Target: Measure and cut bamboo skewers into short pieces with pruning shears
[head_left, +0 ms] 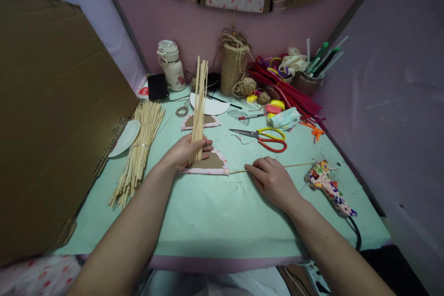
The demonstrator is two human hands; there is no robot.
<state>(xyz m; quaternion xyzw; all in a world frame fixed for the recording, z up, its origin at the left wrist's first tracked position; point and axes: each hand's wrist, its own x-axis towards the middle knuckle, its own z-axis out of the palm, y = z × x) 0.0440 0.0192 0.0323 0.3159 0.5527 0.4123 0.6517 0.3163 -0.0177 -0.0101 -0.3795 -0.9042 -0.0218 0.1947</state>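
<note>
My left hand (194,150) is closed around a small bunch of bamboo sticks (199,101), which it keeps nearly upright. Beneath that hand lies a cardboard half-circle (208,163), edged with white fabric that has pink spots. To its right, my right hand (268,178) has its fingers on a single bamboo stick (239,171) lying flat on the table. One end of this stick meets the half-circle's lower right corner, and the other reaches toward the glue gun (328,185). My right fingertips are partly hidden, but they appear to grip the stick.
A tied bundle of sticks (140,148) lies on the left beside a large cardboard sheet (45,115). Scissors (260,136) and a protractor (239,116) lie beyond my hands. A bottle (171,67), a twine spool (233,64) and a pen pot (308,82) stand at the back.
</note>
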